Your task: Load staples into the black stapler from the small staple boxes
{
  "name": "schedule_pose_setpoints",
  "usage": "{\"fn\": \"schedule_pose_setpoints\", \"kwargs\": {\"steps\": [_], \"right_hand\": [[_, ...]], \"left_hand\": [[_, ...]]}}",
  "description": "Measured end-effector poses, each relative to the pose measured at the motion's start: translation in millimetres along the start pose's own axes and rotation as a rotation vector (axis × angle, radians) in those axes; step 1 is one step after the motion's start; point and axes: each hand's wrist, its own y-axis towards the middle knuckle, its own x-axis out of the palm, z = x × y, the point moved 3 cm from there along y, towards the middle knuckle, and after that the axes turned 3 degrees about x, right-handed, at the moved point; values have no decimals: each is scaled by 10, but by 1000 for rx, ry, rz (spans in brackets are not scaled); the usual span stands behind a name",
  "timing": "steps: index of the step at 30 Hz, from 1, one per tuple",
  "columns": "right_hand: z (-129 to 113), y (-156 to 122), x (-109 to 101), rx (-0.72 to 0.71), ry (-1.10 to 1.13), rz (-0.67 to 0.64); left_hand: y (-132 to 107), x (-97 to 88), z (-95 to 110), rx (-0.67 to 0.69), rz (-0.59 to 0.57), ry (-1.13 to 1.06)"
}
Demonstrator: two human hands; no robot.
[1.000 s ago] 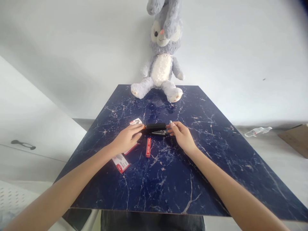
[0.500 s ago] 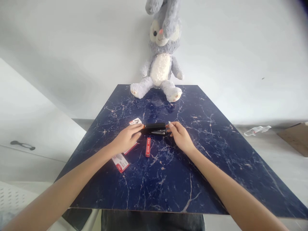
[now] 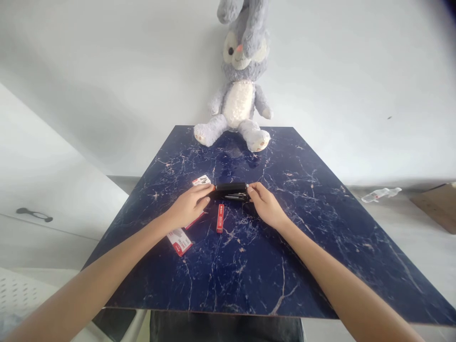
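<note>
- A black stapler (image 3: 231, 187) lies near the middle of a dark blue, marble-patterned worktop (image 3: 228, 275), its long axis running left to right, roughly parallel to the near edge. Bright metal shows along its near side.
- The stapler sits between two bare hands, one at each end. Neither is clearly the nearer: the left fingertips meet its left end, while the right fingertips are at its right end, touching or just beside it.
- The right hand (image 3: 266, 203) comes in from the near right corner, palm turned inward and down, pointing left along the stapler's line. Thumb and forefinger are brought together, seemingly around a small pale piece (image 3: 247, 186), too tiny to identify.
- The left hand (image 3: 187, 206) reaches from the near left corner, back of the hand up, fingers extended together toward the stapler. The thumb stands a little apart, nearer the near edge; whether it presses on the stapler cannot be told.
- A slim red box (image 3: 220, 218) lies just nearer the near edge than the stapler, its length pointing toward that edge.
- Toward the left edge, a red-and-white packet (image 3: 180, 241) lies beside the left wrist, and a white card (image 3: 201, 180) lies beyond the left fingers.
- At the far edge sits a grey plush rabbit (image 3: 240, 102).
</note>
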Motion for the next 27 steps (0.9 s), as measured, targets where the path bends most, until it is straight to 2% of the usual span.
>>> {"fn": "schedule_pose_setpoints", "kwargs": {"steps": [19, 23, 27], "right_hand": [[-48, 29, -179, -33, -53, -3], [-128, -11, -157, -80, -107, -36], [-174, -1, -274, -113, -208, -91]], "left_hand": [[57, -12, 12, -22, 43, 31], [62, -19, 13, -47, 57, 18], [63, -25, 20, -64, 53, -3]]}}
